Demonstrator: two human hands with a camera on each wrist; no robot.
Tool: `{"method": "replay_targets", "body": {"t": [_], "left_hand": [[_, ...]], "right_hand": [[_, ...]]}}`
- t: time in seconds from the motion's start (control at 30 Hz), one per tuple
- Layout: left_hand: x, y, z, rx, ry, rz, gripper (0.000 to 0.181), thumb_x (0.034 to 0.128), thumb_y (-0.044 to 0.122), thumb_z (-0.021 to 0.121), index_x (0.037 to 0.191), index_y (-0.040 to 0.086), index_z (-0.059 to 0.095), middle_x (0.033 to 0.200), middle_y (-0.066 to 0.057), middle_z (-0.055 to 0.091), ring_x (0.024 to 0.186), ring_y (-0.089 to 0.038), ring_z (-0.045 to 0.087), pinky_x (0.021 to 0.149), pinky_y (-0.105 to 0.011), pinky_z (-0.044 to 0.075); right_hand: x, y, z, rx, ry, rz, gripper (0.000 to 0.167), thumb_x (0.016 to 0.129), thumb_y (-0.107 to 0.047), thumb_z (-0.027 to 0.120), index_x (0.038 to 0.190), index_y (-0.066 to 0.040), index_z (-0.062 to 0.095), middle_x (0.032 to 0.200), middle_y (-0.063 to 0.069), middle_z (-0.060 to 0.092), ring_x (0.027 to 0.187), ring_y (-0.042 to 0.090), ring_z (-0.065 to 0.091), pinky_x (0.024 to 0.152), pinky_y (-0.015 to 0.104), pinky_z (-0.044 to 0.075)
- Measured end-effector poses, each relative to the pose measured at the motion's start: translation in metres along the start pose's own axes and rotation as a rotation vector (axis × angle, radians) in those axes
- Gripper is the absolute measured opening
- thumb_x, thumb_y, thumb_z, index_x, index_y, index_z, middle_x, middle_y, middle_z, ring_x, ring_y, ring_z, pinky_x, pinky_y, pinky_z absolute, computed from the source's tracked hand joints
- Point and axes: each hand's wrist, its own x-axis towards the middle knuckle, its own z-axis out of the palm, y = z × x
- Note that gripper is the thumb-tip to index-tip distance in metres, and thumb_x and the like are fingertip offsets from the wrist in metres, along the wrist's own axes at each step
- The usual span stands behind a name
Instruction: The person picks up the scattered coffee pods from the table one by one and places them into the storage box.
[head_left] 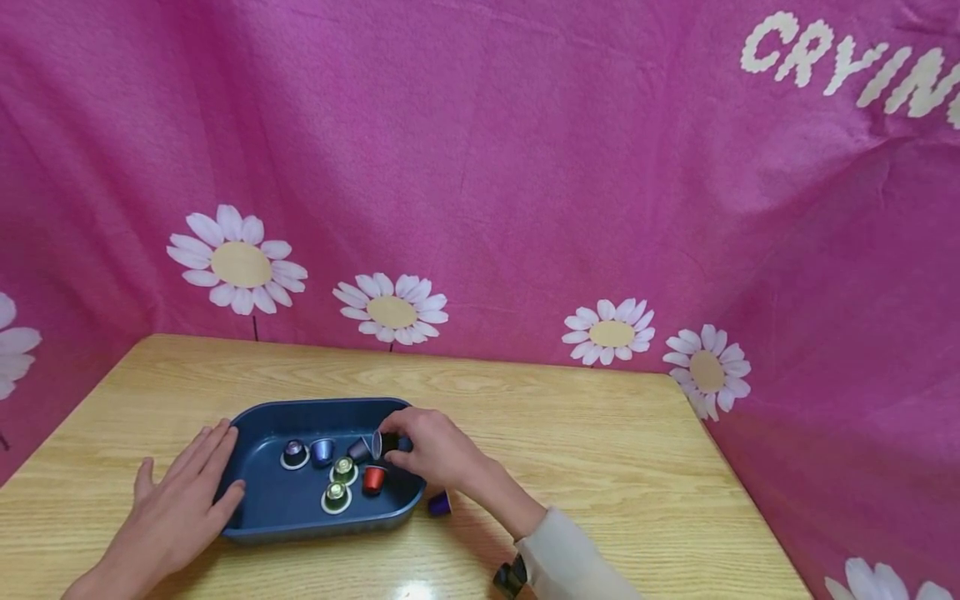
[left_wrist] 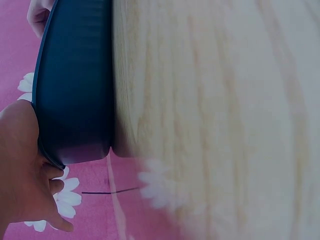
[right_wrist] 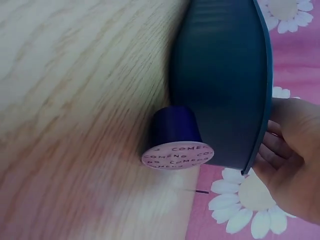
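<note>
A dark blue oblong tray (head_left: 255, 500) stands on the table with several coffee capsules in it. Among these are a red capsule (head_left: 373, 480), a blue capsule (head_left: 322, 452), a purple capsule (head_left: 295, 452) and two green ones, the nearer green capsule (head_left: 336, 496) being lid-down. At the tray's right end my right hand (head_left: 438, 450) pinches a dark coffee capsule (head_left: 387, 442) between thumb and fingers, low inside the rim. My left hand (head_left: 176, 508) rests on the tray's left rim, fingers extended. The right wrist view hides the held capsule behind the tray wall.
A dark purple capsule (right_wrist: 175, 130) lies on its side on the table (head_left: 600, 467), just outside the tray's right end. Another dark object (head_left: 510, 577) is by the right sleeve. A pink cloth (head_left: 480, 167) with daisies hangs behind the table.
</note>
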Motion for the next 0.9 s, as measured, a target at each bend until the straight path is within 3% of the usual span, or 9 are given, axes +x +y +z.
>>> {"method": "replay_targets", "body": {"t": [0.23, 0.5, 0.9], "left_hand": [[0.000, 0.000, 0.000, -0.004, -0.005, -0.002, 0.070, 0.0991, 0.030, 0.057, 0.149, -0.011, 0.031, 0.156, -0.031, 0.024, 0.141, -0.050, 0.021, 0.097, -0.084, 0.001], [-0.002, 0.000, 0.000, -0.004, 0.005, 0.003, 0.070, 0.0997, 0.030, 0.056, 0.150, -0.011, 0.030, 0.156, -0.030, 0.024, 0.142, -0.049, 0.022, 0.097, -0.084, 0.002], [-0.001, -0.001, 0.000, -0.014, 0.007, 0.001, 0.070, 0.0997, 0.030, 0.056, 0.150, -0.011, 0.030, 0.156, -0.031, 0.024, 0.142, -0.049, 0.021, 0.097, -0.084, 0.001]], "right_hand": [[0.006, -0.004, 0.001, -0.089, -0.072, -0.010, 0.029, 0.089, -0.019, 0.078, 0.116, -0.010, 0.072, 0.104, -0.002, 0.070, 0.090, 0.005, 0.060, 0.082, 0.018, 0.050], [0.011, -0.007, 0.004, -0.198, -0.090, -0.032, 0.030, 0.088, -0.022, 0.079, 0.115, -0.013, 0.073, 0.107, -0.004, 0.071, 0.097, 0.006, 0.063, 0.085, 0.021, 0.050], [0.018, -0.013, 0.007, -0.373, -0.124, -0.038, 0.029, 0.086, -0.026, 0.079, 0.114, -0.020, 0.074, 0.101, -0.007, 0.072, 0.091, 0.009, 0.065, 0.071, 0.026, 0.053]]}}
